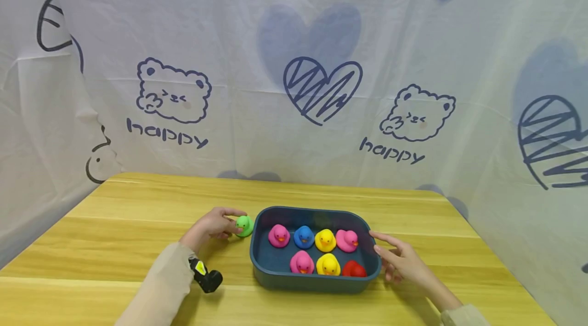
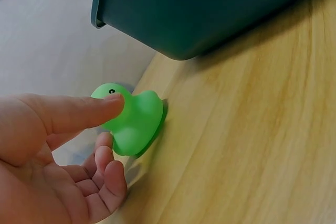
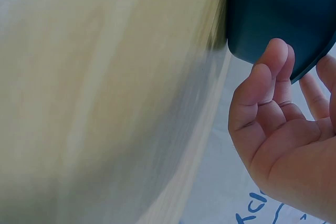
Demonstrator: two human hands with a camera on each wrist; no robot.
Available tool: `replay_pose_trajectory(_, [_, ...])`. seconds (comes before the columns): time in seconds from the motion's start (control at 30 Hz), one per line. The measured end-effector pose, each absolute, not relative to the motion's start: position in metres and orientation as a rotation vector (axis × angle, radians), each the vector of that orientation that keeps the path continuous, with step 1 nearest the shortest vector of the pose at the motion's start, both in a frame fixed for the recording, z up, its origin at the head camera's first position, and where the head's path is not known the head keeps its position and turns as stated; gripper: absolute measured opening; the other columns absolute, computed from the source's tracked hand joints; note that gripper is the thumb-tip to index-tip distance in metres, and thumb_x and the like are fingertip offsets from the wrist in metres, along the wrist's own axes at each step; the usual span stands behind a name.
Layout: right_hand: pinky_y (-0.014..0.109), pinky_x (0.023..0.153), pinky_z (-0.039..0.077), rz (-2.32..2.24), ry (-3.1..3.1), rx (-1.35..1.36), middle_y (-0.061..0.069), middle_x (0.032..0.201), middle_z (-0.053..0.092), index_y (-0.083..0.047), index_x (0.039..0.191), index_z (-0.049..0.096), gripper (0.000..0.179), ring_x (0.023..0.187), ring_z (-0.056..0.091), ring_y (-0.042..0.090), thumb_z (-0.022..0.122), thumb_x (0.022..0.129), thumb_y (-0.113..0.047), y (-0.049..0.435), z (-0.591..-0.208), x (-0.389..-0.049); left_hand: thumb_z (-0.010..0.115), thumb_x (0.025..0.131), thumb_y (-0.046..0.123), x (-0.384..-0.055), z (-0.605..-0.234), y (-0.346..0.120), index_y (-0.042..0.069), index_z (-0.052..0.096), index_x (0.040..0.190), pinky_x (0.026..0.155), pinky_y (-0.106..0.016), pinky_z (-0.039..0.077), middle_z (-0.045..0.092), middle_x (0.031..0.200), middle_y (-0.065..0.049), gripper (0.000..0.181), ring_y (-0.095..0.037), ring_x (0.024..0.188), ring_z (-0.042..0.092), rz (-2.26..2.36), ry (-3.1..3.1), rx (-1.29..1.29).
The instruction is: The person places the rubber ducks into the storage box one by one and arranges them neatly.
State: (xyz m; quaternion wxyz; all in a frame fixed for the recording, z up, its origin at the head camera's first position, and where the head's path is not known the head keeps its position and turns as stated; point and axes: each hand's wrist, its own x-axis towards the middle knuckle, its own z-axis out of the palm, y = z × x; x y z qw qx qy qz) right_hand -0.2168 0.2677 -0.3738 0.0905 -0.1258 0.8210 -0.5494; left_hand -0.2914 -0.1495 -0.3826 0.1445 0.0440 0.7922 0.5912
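Observation:
My left hand (image 1: 219, 223) pinches a green rubber duck (image 1: 245, 225) just left of a dark blue-green bin (image 1: 303, 281). In the left wrist view the thumb lies across the side of the green duck's head, while the lower fingers curl below it; the duck's base is at the wooden tabletop. At the bin's right end, my right hand (image 1: 404, 260) touches the rim with index finger and thumb. Its other fingers bend loosely against or near the outer wall, as the right wrist view shows. Inside the bin sit several ducks: pink (image 1: 278, 235), blue (image 1: 304, 237), yellow (image 1: 325, 240) and red (image 1: 354, 269).
The bin stands on a light wooden table (image 1: 138, 244). Behind the table hangs a white cloth (image 1: 248, 127) printed with hearts and bears. A black device (image 1: 206, 277) is strapped at the left wrist.

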Motion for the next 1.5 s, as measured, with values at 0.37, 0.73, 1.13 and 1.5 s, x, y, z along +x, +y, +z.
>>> replay_pose_trajectory(0.37, [0.022,0.038,0.036,-1.618,2.454,-0.367,0.01,0.059,0.051,0.001,0.135,0.032,0.05,0.044,0.052,0.017,0.048,0.093,-0.021,0.27,-0.377,-0.22,0.063,0.075,-0.007,-0.29,-0.381,-0.148,-0.004,0.057,0.114,0.047,-0.021,0.04,0.062,0.076,-0.006,0.04,-0.009,0.048,0.04,1.673,2.333,0.101])
replay_pose_trajectory(0.73, [0.022,0.038,0.036,-1.629,2.455,-0.356,0.009,0.058,0.05,0.001,0.135,0.034,0.05,0.043,0.052,0.017,0.049,0.093,-0.022,0.268,-0.376,-0.218,0.066,0.074,-0.006,-0.287,-0.378,-0.152,-0.006,0.055,0.116,0.047,-0.02,0.042,0.054,0.112,-0.028,0.044,-0.007,0.047,0.044,1.725,2.337,0.08])
replay_pose_trajectory(1.13, [0.021,0.039,0.035,-1.645,2.43,-0.355,0.008,0.057,0.05,0.002,0.134,0.034,0.051,0.044,0.052,0.016,0.05,0.092,-0.024,0.268,-0.375,-0.217,0.064,0.073,-0.008,-0.287,-0.365,-0.155,-0.014,0.052,0.111,0.07,-0.035,0.049,0.061,0.095,-0.017,0.04,-0.015,0.075,0.057,1.843,2.306,0.273])
replay_pose_trajectory(1.5, [0.021,0.04,0.036,-1.634,2.437,-0.35,0.007,0.058,0.049,0.001,0.134,0.035,0.051,0.044,0.052,0.016,0.05,0.092,-0.023,0.268,-0.375,-0.217,0.066,0.077,-0.001,-0.286,-0.351,-0.148,-0.012,0.047,0.12,0.082,-0.041,0.044,0.059,0.099,-0.015,0.049,-0.015,0.081,0.058,1.917,2.281,0.278])
